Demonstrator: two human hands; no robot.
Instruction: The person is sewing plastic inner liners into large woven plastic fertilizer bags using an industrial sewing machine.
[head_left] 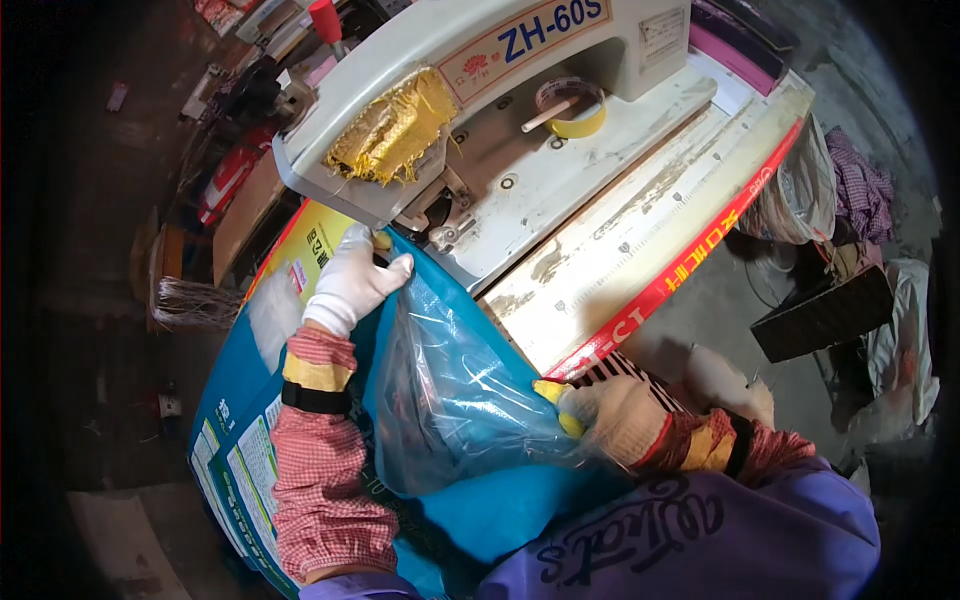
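A blue woven plastic sack (pixel 505 500) with a transparent plastic liner (pixel 450 375) stretches from the sewing machine (pixel 380 75) down over my lap. My left hand (pixel 355 280), in a white glove, grips the sack's upper edge right beside the needle area of the machine. To the right, my right hand (pixel 605 415), in a glove with yellow fingertips, pinches the opposite end of that edge near the table's front. Between both hands the edge runs fairly straight along the machine bed. The fingertips of the left hand are partly hidden by the sack.
A yellow tape roll (pixel 578 110) with a pale stick in it rests on the machine bed. The worktable (pixel 600 270) has a red-edged front. A dark box (pixel 825 315) and plastic bags (pixel 895 360) lie on the floor at right. A wooden crate (pixel 200 275) stands at left.
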